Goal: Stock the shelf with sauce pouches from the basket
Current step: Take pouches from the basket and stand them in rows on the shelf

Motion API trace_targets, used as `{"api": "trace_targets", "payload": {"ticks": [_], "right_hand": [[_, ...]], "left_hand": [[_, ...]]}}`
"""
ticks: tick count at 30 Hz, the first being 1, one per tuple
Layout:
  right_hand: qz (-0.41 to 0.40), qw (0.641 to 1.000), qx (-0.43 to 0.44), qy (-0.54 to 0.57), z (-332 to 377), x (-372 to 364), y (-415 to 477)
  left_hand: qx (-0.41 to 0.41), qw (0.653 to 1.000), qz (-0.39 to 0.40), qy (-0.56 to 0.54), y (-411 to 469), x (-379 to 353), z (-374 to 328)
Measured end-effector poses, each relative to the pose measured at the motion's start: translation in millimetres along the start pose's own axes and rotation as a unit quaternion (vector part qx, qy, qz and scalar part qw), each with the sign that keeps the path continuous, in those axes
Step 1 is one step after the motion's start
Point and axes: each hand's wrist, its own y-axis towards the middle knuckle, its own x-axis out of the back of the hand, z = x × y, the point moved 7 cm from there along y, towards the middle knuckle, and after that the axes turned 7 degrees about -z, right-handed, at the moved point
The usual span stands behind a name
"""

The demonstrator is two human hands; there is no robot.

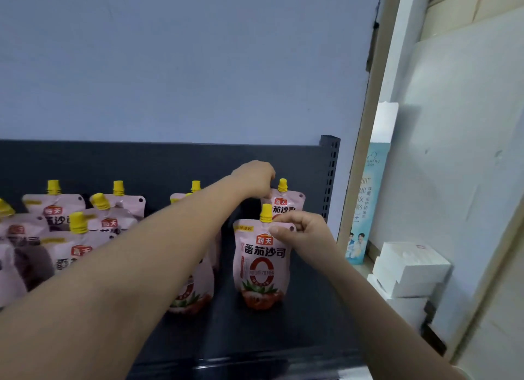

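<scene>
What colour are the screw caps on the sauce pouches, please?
Yellow; the cap on the front pouch shows it best in the head view.

Left grip (255, 178) reaches beyond right grip (304, 232), both extended forward and pinching.

Two bare forearms (147, 266), left hand (255, 178), right hand (302, 233), perhaps a pale sleeve edge (460, 372) near the right elbow

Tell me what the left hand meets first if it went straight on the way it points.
The left hand pinches the top of the rear sauce pouch, so that pouch comes first; beyond it stands the shelf's dark back panel, though how far behind is unclear.
</scene>
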Motion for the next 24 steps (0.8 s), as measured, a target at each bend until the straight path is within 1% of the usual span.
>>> {"api": "trace_targets", "payload": {"ticks": [2,5,8,11,14,19,24], "right_hand": [[0.028,1.0,-0.001,-0.001,-2,0,0],[0.031,1.0,-0.006,0.004,-7,6,1],[0.011,1.0,-0.016,0.001,-14,9,4],[-0.027,0.999,-0.012,-0.029,-18,11,9],[-0.061,0.997,-0.015,-0.042,-23,14,15],[-0.095,0.994,-0.042,-0.027,-34,13,24],[-0.108,0.992,-0.057,-0.004,-41,11,34]], "left_hand": [[-0.004,1.0,0.026,0.009,8,-12,-2],[-0.002,0.999,0.043,0.004,16,-22,0],[0.007,1.0,0.02,-0.006,22,-21,6],[0.003,1.0,0.021,-0.01,25,-21,9],[-0.001,0.999,0.04,-0.026,26,-22,13],[0.003,0.995,0.094,-0.044,25,-21,19],[0.01,0.992,0.114,-0.052,22,-19,29]]}}
